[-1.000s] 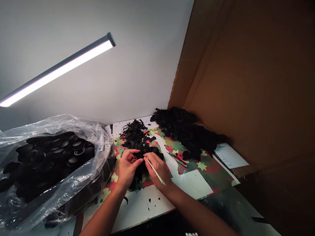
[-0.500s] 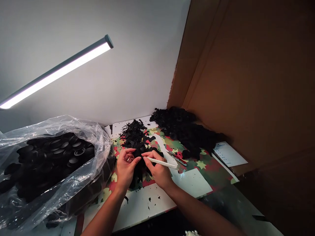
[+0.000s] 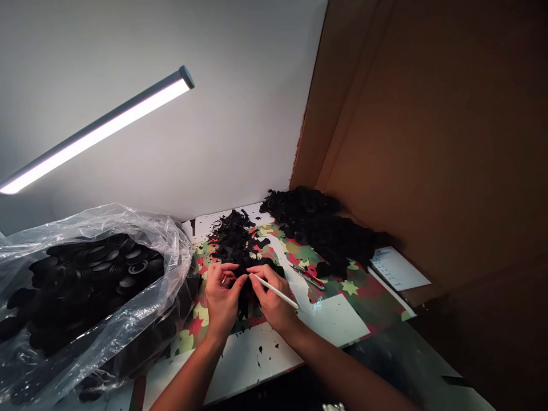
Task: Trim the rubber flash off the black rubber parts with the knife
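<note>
In the middle of the view, my left hand [image 3: 221, 290] pinches a small black part [image 3: 243, 270] between thumb and fingers; its outline blends into the black pieces behind it. Close beside it, my right hand [image 3: 274, 294] grips a slim white pen-shaped tool [image 3: 278, 293]. The tool's back end slants down to the right, and its tip is hidden at the fingertips by the black part. Just beyond both hands rises a heap of curled black scraps [image 3: 233, 234].
At left, an open clear plastic bag [image 3: 175, 240] holds many round, ribbed black parts [image 3: 103, 265]. A darker black pile [image 3: 334, 237] lies at back right by the cardboard wall [image 3: 428, 142]. Red-handled tweezers or snips [image 3: 314, 279] rest on the camouflage-patterned board [image 3: 377, 302]. A lamp [image 3: 103, 128] shines above.
The white tool has tilted, its back end swinging downward and a little left. Both hands stay close together at nearly the same place, and the view has shifted slightly.
</note>
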A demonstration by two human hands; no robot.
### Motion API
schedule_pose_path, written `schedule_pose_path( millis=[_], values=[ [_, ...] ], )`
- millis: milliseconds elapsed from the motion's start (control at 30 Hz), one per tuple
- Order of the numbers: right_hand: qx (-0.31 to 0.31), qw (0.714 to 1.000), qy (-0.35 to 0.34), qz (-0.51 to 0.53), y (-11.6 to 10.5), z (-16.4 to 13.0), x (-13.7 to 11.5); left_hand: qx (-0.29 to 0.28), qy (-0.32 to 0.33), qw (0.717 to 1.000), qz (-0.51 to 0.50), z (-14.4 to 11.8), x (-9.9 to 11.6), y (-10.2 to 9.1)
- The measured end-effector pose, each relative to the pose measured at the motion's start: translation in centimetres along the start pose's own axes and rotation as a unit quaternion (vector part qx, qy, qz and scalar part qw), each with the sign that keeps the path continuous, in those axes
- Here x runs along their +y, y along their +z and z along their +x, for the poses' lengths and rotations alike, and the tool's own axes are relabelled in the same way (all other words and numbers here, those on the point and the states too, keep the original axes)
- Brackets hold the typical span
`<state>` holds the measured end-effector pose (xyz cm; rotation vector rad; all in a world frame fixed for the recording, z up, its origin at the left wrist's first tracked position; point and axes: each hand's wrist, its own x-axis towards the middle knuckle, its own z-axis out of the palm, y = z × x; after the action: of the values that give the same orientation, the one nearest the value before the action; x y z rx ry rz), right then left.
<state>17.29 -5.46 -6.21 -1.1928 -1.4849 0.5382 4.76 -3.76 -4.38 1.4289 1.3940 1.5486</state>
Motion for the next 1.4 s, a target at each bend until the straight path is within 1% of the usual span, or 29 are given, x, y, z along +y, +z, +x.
schedule_pose_path(
  millis=[100, 167, 267, 367, 433, 533, 567, 600, 700, 733, 800, 900, 933, 1000, 1033, 1100, 1167, 1233, 1300, 1400],
  values=[
    [-0.012, 0.994, -0.080, -0.077, 0.4, 0.3, 0.7, -0.017, -0.014, 1.000, -0.016, 0.2, 0.1, -0.2],
    [-0.012, 0.986, -0.103, -0.134, 0.1, 1.1, 1.7, -0.057, -0.052, 0.996, -0.049, 0.4, 0.0, -0.6],
    [0.018, 0.978, -0.078, -0.190, -1.3, 2.9, 3.7, -0.113, -0.107, 0.983, -0.100, 0.8, 0.1, -1.7],
    [0.039, 0.977, -0.057, -0.203, -3.0, 4.5, 5.4, -0.140, -0.119, 0.975, -0.123, 1.3, 0.3, -2.7],
    [0.039, 0.978, -0.054, -0.197, -3.6, 5.2, 5.8, -0.171, -0.123, 0.970, -0.118, 1.8, 0.2, -3.2],
    [0.030, 0.986, -0.051, -0.155, -3.6, 5.5, 5.2, -0.244, -0.146, 0.956, -0.076, 2.3, -0.2, -3.5],
    [0.030, 0.990, -0.047, -0.133, -3.5, 5.5, 4.8, -0.256, -0.154, 0.952, -0.062, 2.4, -0.4, -3.5],
    [0.031, 0.993, -0.042, -0.109, -3.3, 5.5, 4.4, -0.253, -0.159, 0.953, -0.053, 2.5, -0.6, -3.3],
    [0.044, 0.998, -0.028, -0.046, -3.1, 5.3, 2.9, -0.194, -0.178, 0.964, -0.049, 2.7, -1.2, -2.3],
    [0.048, 0.998, -0.025, -0.029, -3.1, 5.3, 2.4, -0.187, -0.190, 0.962, -0.050, 2.8, -1.2, -1.9],
    [0.055, 0.998, -0.021, -0.005, -3.0, 5.3, 1.6, -0.216, -0.211, 0.952, -0.054, 3.2, -1.1, -1.2],
    [0.074, 0.997, -0.019, 0.008, -2.9, 5.4, 0.9, -0.286, -0.232, 0.926, -0.077, 3.7, -0.9, -0.7],
    [0.081, 0.996, -0.022, 0.008, -2.9, 5.5, 0.8, -0.301, -0.244, 0.918, -0.085, 3.8, -0.9, -0.6],
    [0.089, 0.996, -0.025, 0.006, -2.9, 5.5, 0.7, -0.313, -0.271, 0.905, -0.094, 4.0, -1.0, -0.7],
    [0.092, 0.995, -0.025, 0.005, -3.0, 5.5, 0.7, -0.311, -0.280, 0.903, -0.097, 4.1, -1.0, -0.8],
    [0.098, 0.995, -0.016, 0.005, -3.2, 5.3, 0.9, -0.295, -0.284, 0.907, -0.098, 4.2, -1.1, -0.9],
    [0.103, 0.995, -0.003, 0.004, -3.4, 4.9, 1.3, -0.263, -0.270, 0.922, -0.093, 4.1, -1.1, -1.1],
    [0.095, 0.995, 0.009, -0.003, -3.7, 4.4, 1.9, -0.217, -0.232, 0.945, -0.078, 4.0, -0.9, -1.3],
    [0.077, 0.997, 0.013, -0.026, -3.8, 3.8, 2.4, -0.173, -0.179, 0.966, -0.064, 3.7, -0.7, -1.5],
    [0.061, 0.997, 0.000, -0.052, -3.7, 3.1, 2.4, -0.136, -0.121, 0.982, -0.049, 3.3, -0.5, -1.7]
  ],
)
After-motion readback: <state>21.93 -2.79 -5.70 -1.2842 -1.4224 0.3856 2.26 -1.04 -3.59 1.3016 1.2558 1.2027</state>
